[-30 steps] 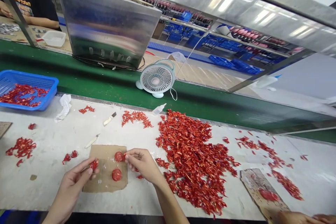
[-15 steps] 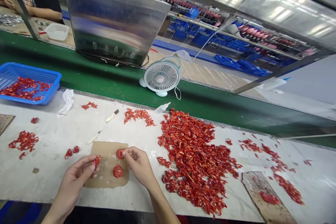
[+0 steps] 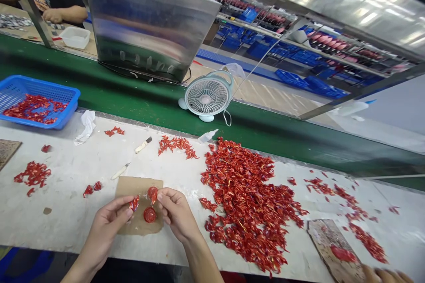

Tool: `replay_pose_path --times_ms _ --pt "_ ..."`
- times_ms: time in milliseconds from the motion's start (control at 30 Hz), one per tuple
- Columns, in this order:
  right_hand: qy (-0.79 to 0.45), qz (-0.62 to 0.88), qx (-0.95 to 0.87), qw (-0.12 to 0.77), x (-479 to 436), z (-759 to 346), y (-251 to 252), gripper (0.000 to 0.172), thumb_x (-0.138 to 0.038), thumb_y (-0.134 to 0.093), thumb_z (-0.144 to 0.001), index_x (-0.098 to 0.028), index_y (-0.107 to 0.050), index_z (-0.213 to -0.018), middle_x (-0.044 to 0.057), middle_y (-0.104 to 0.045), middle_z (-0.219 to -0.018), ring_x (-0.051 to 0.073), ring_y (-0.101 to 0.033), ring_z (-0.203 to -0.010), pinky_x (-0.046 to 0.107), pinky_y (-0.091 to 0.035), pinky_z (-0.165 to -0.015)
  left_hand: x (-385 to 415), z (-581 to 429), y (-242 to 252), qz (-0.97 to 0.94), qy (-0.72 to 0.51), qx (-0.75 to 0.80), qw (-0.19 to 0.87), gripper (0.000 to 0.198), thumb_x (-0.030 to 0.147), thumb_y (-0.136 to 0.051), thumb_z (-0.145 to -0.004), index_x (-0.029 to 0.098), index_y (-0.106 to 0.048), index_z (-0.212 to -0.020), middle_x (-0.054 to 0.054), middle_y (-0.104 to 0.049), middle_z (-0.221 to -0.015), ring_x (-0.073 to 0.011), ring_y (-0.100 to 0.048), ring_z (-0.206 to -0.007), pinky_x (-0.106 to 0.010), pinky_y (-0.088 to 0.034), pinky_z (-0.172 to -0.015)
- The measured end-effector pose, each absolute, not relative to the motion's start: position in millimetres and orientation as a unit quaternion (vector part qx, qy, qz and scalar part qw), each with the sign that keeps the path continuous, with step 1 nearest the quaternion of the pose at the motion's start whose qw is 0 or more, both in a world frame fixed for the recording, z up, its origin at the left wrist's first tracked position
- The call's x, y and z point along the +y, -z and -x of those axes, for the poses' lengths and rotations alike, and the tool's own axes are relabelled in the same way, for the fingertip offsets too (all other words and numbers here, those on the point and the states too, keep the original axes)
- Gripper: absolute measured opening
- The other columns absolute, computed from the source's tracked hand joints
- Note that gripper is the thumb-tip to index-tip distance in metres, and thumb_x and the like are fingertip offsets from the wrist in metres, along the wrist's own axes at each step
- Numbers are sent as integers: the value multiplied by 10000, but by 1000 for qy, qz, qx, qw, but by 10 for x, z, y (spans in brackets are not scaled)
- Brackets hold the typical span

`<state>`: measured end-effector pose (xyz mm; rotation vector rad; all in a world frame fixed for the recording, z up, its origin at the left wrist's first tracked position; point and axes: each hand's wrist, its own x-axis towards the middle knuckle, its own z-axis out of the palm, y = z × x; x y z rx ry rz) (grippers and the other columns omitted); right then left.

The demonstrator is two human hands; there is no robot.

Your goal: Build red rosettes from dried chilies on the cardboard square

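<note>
Pieces (image 3: 134, 203) (small, red) sit pinched in both hands (image 3: 108, 220).

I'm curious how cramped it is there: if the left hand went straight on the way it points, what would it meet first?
Probably the upper round red piece over the cardboard, beside the right hand; depth is unclear, so the left hand might pass above it.

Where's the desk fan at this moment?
In the head view, the desk fan stands near the centre on the green belt, just right of the metal panel and beyond the small plastic bottle.
</note>
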<state>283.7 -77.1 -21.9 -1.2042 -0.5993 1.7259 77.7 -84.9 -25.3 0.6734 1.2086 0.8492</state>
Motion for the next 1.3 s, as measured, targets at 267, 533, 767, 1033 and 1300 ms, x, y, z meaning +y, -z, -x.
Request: replay_pose_path --times_ms 267,533,767,1033,1300 --pt "-682 494 -260 472 -883 -2678 107 320 -451 -782 -802 -167 -638 -766 -49 -529 -577 48 -367 -429 166 -280 -363 -846 -940 168 -302 -381 482 729 325 349 -783 -778 201 -745 -1065 -94 -763 -1128 -263 -697 -1066 -338 -549 -946" --pt "-599 530 -337 497 -924 -2571 42 247 -418 -736 -857 -175 -700 -830 -6 -637 -672 92 -510 -573 203 -414 -541 -861 -968 131 -314 -386 488 718 272 338 -797 -769 206 -755 -1004 -81 -749 -1172 -237 -698 -1074 -284 -553 -934" --pt "-542 554 -397 492 -1019 -2544 62 183 -376 -673 -915 -204 -725 -879 9 -657 -737 124 -561 -624 230 -458 -574 -899 -984 176 -280 -386 499 724 326 333 -808 -766 204 -748 -1060 -73 -779 -1087 -226 -716 -1036 -276 -575 -904" --pt "-554 539 -369 515 -1095 -2490 79 143 -342 -716 -885 -216 -719 -952 39 -720 -857 169 -659 -738 265 -553 -651 -908 -969 184 -344 -421 493 679 237 314 -797 -771 225 -786 -991 -69 -715 -1233 -247 -665 -1155 -274 -565 -956" --pt "-528 534 -368 549 -1084 -2394 43 146 -328 -687 -909 -219 -622 -980 36 -710 -897 162 -677 -806 263 -542 -725 -947 -988 131 -427 -421 472 647 190 318 -720 -846 255 -774 -1017 -68 -701 -1205 -235 -662 -1149 -293 -568 -959"
